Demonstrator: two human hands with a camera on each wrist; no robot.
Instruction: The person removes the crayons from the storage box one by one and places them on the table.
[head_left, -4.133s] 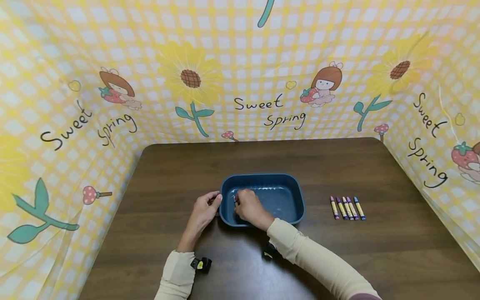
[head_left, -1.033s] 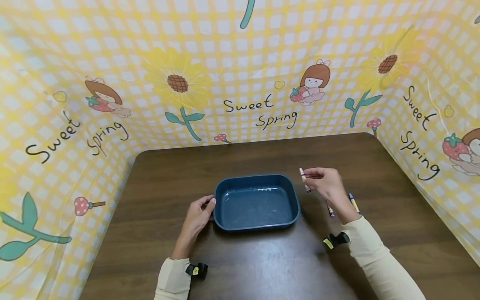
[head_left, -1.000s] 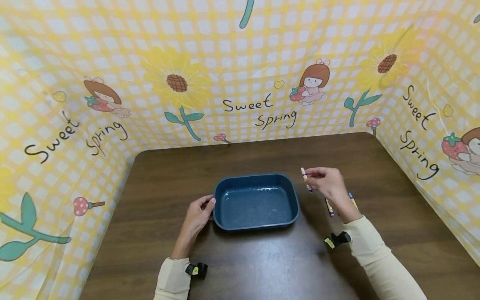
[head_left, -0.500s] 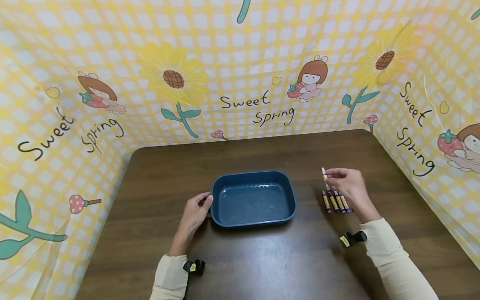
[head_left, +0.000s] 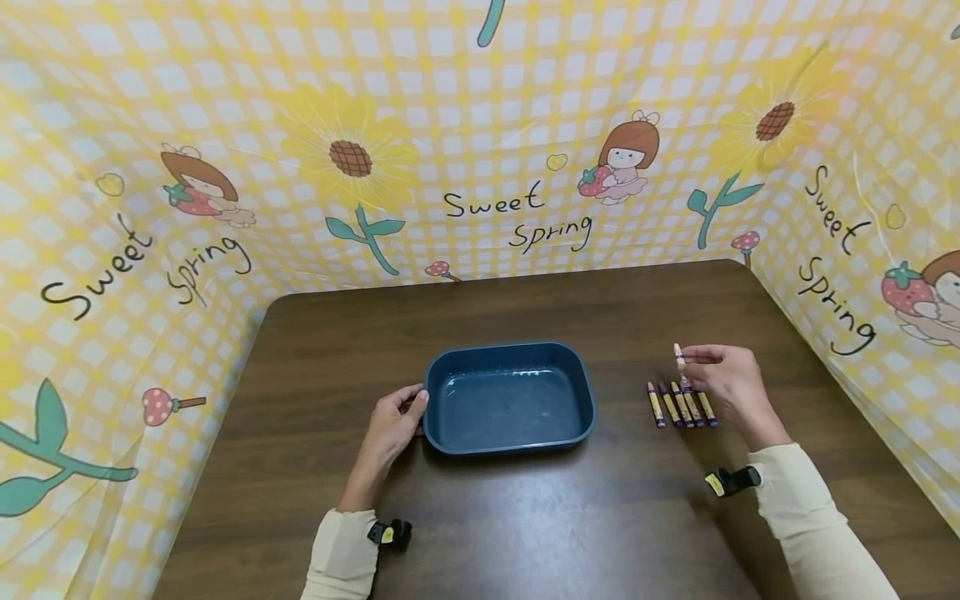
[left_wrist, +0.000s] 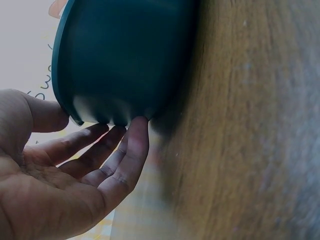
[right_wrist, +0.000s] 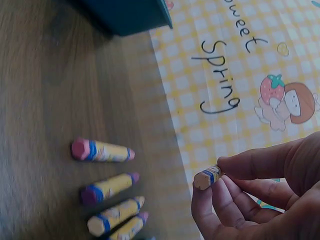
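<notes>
My left hand [head_left: 392, 419] holds the left end of a dark blue plastic tub [head_left: 510, 408]. In the left wrist view its thumb touches the rim, and its fingertips [left_wrist: 138, 131] press on the outer wall [left_wrist: 125, 55]. Over a row of crayons [head_left: 670, 406] my right hand [head_left: 731, 383] pinches a pale crayon [head_left: 680, 363] between thumb and fingers, off the table. The right wrist view shows that crayon [right_wrist: 207, 177] end-on. Below it lie a pink crayon [right_wrist: 102, 151], a purple crayon [right_wrist: 109, 188] and more, side by side with yellow wrappers.
The brown wooden table [head_left: 510, 525] has rounded far corners. A yellow checked cloth [head_left: 480, 125] with printed flowers and lettering hangs around its back and sides. Each wrist carries a small black camera, one of them the right wrist camera [head_left: 732, 481].
Earlier my right hand was inside the tub. A second ago it held the pale crayon near the tub's right end; it has since moved right over the row. My left hand stays on the tub.
</notes>
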